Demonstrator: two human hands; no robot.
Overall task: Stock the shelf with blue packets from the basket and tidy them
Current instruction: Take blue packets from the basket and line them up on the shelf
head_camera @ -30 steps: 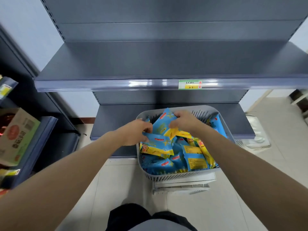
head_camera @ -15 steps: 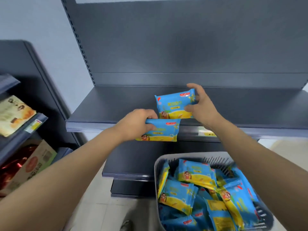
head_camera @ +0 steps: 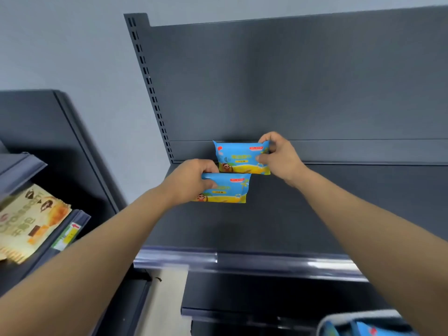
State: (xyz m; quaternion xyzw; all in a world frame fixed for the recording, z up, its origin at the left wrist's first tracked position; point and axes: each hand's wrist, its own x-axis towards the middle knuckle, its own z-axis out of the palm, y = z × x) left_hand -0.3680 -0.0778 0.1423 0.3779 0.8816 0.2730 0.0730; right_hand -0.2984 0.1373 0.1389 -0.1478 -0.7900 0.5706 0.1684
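I have 2 blue packets [head_camera: 242, 163] up over the shelf [head_camera: 315, 214], 1 per hand. My right hand [head_camera: 278, 158] pinches the right end of the far packet [head_camera: 238, 158], held upright near the back panel [head_camera: 291, 93]; whether its bottom edge touches the deck I cannot tell. My left hand [head_camera: 191, 183] grips the left end of the near packet [head_camera: 228, 190], just in front of the other and a little to its left. The basket [head_camera: 339, 321] shows only as a corner at the bottom right, with more of them inside. To place well, I would seat the far packet square against the panel first, then stand the near packet flush before it, edges lined up, and let go gently so neither topples.
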